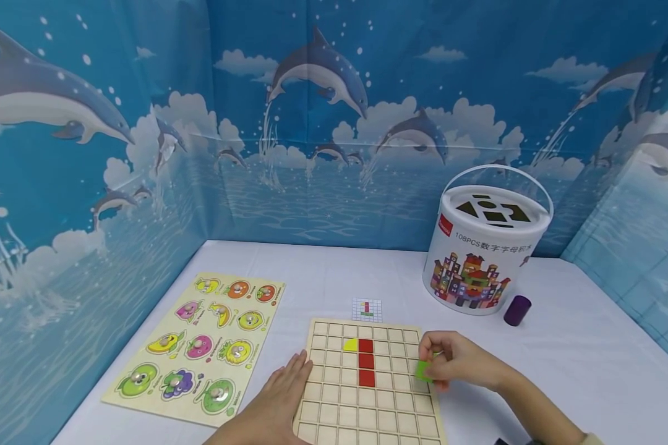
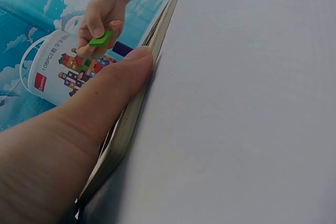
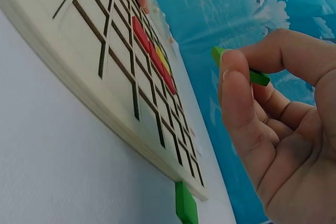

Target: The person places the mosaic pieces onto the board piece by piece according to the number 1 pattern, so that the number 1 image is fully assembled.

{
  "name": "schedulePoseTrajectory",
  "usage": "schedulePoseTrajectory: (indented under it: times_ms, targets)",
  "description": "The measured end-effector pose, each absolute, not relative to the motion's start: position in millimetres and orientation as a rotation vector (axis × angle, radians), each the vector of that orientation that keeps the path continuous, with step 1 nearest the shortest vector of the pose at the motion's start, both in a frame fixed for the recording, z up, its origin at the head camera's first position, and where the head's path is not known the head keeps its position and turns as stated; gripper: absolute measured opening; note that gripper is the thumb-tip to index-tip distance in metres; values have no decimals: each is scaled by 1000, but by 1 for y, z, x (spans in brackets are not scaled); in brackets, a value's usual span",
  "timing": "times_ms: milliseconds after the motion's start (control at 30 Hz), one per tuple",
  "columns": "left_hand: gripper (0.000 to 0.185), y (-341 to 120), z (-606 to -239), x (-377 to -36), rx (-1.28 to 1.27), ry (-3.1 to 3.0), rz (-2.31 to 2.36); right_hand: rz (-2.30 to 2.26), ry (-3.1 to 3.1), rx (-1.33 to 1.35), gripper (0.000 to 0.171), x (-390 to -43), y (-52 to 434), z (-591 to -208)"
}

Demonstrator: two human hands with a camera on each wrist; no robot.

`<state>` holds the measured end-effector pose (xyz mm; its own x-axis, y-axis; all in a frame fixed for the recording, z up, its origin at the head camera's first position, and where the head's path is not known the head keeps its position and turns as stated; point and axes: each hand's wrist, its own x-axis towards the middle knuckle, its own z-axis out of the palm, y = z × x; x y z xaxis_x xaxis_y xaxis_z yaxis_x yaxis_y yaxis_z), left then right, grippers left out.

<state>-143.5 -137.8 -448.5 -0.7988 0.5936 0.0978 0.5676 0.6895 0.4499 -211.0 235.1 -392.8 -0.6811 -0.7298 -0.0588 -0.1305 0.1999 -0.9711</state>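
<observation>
A wooden grid board point(image 1: 367, 405) lies on the white table, with a column of three red tiles point(image 1: 366, 362) and a yellow quarter-round piece point(image 1: 351, 345) set in it. My right hand point(image 1: 433, 369) hovers over the board's right edge and pinches a green tile point(image 1: 423, 370) between thumb and fingers. The right wrist view shows that pinch closely, the green tile point(image 3: 254, 75) held above the board point(image 3: 94, 51). My left hand point(image 1: 292, 380) rests flat against the board's left edge, its thumb point(image 2: 123, 85) along the rim.
A small pattern card point(image 1: 367, 309) lies behind the board. A fruit peg puzzle point(image 1: 200, 346) sits at the left. A white block bucket point(image 1: 487, 253) and a purple cylinder point(image 1: 516, 310) stand at the back right. Another green tile point(image 3: 186, 204) lies by the board's edge.
</observation>
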Motion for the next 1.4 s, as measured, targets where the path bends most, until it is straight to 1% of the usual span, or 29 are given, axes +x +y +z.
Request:
schedulePoseTrajectory:
  times_ms: [300,700,1400]
  targets:
    - [128,-137,-449,-143,961,2848,704,-1516,1915,-828,21,-212,211,-390]
    - [128,-136,-446,-143,952,2845,699,-1476,1965,-817,16,-213,184,-390]
    - [130,-136,-447,-142,937,2847,683,-1532,1948,-799,15,-209,139,-403]
